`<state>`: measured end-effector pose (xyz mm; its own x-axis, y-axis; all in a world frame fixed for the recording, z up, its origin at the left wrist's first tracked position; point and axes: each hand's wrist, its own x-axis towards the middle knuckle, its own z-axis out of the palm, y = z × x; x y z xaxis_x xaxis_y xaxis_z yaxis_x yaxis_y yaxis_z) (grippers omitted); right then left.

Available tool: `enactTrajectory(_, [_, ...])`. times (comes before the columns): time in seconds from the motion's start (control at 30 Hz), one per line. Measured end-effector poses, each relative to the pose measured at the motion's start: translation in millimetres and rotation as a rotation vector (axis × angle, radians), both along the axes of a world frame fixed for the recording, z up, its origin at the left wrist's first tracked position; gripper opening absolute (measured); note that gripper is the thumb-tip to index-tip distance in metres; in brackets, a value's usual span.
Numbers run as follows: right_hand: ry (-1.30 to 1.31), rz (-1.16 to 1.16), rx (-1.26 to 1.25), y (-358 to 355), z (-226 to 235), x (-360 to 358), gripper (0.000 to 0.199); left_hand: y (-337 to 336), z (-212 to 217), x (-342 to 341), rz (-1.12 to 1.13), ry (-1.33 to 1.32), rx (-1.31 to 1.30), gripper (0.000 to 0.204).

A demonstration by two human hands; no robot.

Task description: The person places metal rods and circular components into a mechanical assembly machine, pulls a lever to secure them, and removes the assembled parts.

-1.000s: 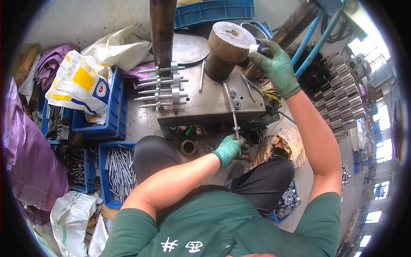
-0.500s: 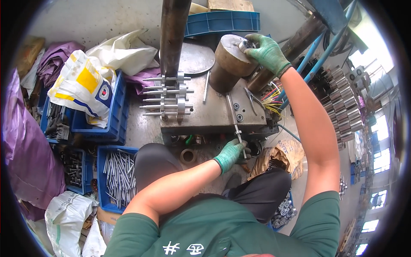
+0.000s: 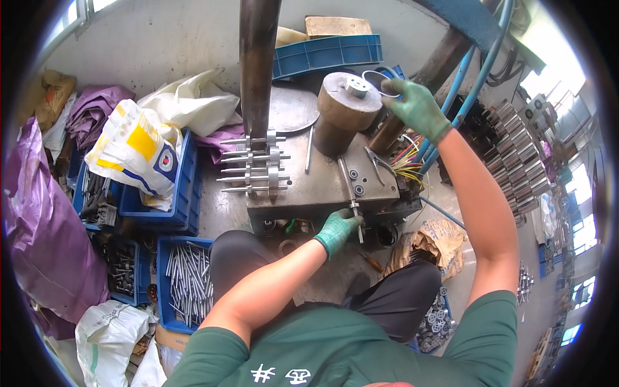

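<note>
My left hand [image 3: 338,232], in a green glove, is closed around the lower part of a slim stepped metal shaft [image 3: 355,208] at the block's front edge. The shaft slants back across the steel block [image 3: 296,187]. My right hand [image 3: 418,108], gloved alike, is raised with fingers apart beside a thick steel cylinder [image 3: 335,106]. A small round metal piece with holes [image 3: 356,86] rests on top of that cylinder. A thin pale ring [image 3: 365,75] shows by the right fingertips; whether they touch it I cannot tell.
Shafts with discs [image 3: 258,173] stand in a row at the block's left. Pliers [image 3: 375,161] and two small rings [image 3: 358,190] lie on it. A blue crate of metal rods [image 3: 163,284] is at left. A dark post [image 3: 258,64] rises behind; blue hoses [image 3: 480,84] run at right.
My right hand has come off the small metal piece and drawn back to the right, leaving it on the cylinder. My left hand stays on the shaft. The view has shifted slightly.
</note>
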<state>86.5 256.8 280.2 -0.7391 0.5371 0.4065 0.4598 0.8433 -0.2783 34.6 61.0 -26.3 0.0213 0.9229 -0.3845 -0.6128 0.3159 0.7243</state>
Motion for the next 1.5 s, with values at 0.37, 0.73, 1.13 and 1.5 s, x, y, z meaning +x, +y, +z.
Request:
enactTrajectory(0.37, [-0.637, -0.097, 0.074, -91, 14, 252, 0.026, -25, -3, -5, 0.080, 0.680, 0.329, 0.026])
enactTrajectory(0.73, [-0.241, -0.236, 0.155, -144, -18, 317, 0.028, -20, 92, -54, 0.296, 0.954, 0.832, 0.052])
enactTrajectory(1.13, [-0.220, -0.470, 0.134, -146, -20, 370, 0.031, 131, 265, -154, 0.651, 0.628, 0.815, 0.028])
enactTrajectory(1.5, [0.369, -0.491, 0.303, -17, 3, 299, 0.083, 175, 276, -158, 0.627, 0.764, 0.563, 0.029])
